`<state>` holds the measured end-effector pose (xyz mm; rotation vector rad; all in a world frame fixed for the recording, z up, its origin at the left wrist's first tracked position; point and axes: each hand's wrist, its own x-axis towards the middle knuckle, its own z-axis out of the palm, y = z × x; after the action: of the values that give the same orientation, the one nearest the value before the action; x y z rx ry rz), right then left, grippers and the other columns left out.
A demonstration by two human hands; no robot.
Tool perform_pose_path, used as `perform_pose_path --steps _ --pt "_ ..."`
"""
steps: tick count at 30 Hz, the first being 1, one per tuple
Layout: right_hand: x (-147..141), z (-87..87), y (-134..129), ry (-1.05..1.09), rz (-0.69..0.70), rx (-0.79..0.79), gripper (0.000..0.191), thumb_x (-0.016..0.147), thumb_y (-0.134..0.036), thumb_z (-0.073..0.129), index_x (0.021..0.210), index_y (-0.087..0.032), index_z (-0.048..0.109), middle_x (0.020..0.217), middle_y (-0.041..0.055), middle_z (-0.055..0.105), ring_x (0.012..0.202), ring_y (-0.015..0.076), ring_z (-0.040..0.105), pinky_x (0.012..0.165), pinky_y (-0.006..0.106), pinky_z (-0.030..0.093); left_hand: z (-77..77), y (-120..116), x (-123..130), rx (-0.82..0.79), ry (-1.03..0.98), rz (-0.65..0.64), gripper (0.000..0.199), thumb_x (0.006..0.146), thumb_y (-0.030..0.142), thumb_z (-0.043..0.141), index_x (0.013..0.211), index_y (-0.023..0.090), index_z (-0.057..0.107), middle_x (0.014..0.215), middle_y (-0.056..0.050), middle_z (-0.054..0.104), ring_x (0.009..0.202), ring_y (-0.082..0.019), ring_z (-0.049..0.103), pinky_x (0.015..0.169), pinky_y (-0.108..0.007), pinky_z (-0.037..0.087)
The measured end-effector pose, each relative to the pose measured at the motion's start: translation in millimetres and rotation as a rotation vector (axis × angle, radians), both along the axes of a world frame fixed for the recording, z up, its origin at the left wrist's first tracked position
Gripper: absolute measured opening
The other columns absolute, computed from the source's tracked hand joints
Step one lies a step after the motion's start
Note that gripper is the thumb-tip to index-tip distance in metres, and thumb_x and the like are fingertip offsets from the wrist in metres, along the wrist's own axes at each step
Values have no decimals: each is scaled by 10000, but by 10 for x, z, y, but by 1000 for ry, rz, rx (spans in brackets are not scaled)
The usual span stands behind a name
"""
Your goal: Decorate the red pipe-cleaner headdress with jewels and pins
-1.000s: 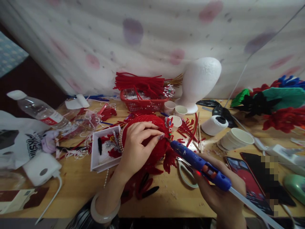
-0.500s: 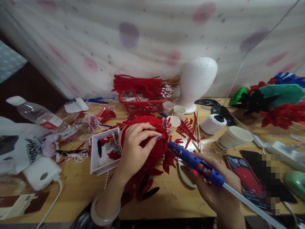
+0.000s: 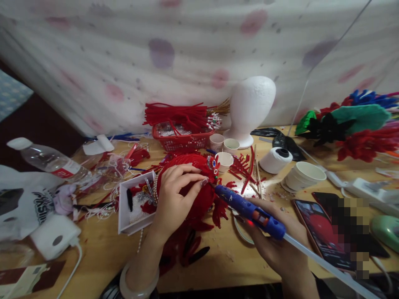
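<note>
My right hand (image 3: 282, 245) is wrapped round a blue hot glue gun (image 3: 249, 209), with a long clear glue stick (image 3: 321, 259) sticking out of its back. The gun's nozzle points left and meets the side of a round red headpiece (image 3: 199, 203), close to my left fingertips. My left hand (image 3: 177, 195) lies over the headpiece, thumb and forefinger pinched together near the nozzle; what they pinch is too small to make out. Jewelled ornaments (image 3: 214, 165) and red petal-like pieces (image 3: 220, 214) sit along the headpiece's right edge.
A white box of beads (image 3: 124, 222) stands left of the headpiece. Behind are a red basket (image 3: 187, 143), a white foam head (image 3: 252, 104) and small paper cups (image 3: 224, 162). At right lie a thread spool (image 3: 271, 161), larger cups (image 3: 307, 174) and phones (image 3: 321, 232).
The camera view has shifted slightly. Both hands keep nearly the same pose, with the glue gun's nozzle still beside the left fingertips.
</note>
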<state>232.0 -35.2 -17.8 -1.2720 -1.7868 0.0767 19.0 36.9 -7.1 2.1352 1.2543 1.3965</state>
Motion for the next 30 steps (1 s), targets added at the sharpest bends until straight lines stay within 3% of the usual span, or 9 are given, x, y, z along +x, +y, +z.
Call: perform_pose_path --steps 12,22,30 --pt "-17 17 19 51 11 22 195 857 -206 642 1044 -259 624 877 28 764 688 188 731 622 256 573 5 4 4 2 14 1 112 899 180 633 896 253 717 1015 -12 691 1021 -190 613 955 -404 447" --pt "-6 -39 17 56 15 -17 201 838 -230 667 1033 -264 628 803 -21 753 586 141 709 508 213 494 -2 -14 -13 -19 38 21 97 905 213 635 890 265 715 1027 0 688 1029 -176 609 975 -390 425" --pt "-2 -87 28 104 20 1 215 839 -216 662 1046 -268 633 787 -23 751 585 137 706 515 213 493 12 -7 -6 -24 49 32 100 910 226 621 889 261 713 1018 -13 692 1031 -193 615 974 -406 436"
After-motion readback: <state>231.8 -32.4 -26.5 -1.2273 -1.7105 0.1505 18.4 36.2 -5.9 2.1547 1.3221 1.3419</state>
